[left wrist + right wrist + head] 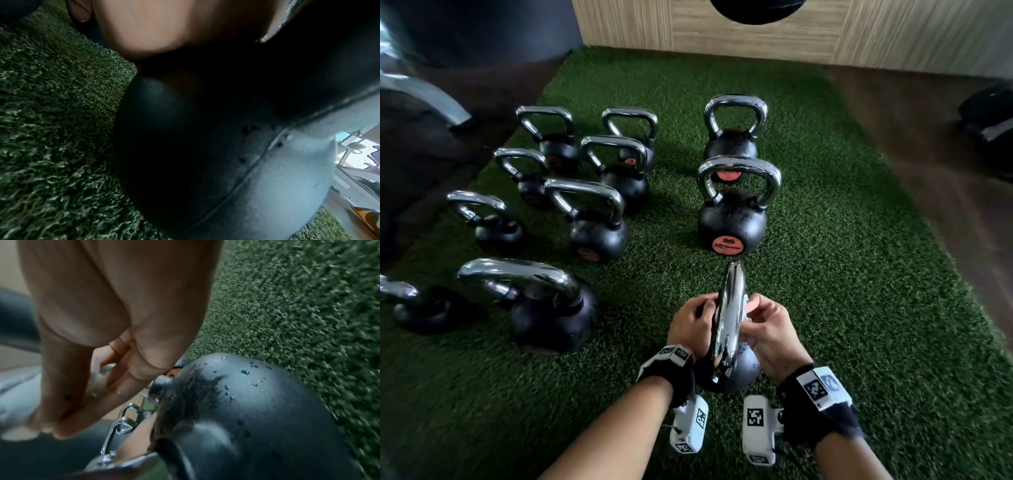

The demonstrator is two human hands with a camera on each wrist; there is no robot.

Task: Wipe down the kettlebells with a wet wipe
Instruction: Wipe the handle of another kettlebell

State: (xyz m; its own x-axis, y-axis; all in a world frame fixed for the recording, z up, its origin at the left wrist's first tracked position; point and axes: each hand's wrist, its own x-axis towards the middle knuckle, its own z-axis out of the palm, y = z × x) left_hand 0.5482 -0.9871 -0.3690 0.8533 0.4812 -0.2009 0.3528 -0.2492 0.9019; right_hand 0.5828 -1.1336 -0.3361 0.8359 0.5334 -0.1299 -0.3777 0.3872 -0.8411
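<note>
Item under work: black round kettlebell with chrome handle (729,329), standing on green artificial turf (859,274), nearest the person.
Left hand (693,323): fingers curled round the handle's left side.
Right hand (768,329): fingers pinch a white wet wipe (749,310) against the handle's right side.
Surface: water droplets on the body.
Surroundings: two black kettlebells (732,219) directly ahead; a cluster of further kettlebells (592,212) to the left.

Eleven kettlebells (732,219), two hands (693,325), one wipe (748,317).
</note>
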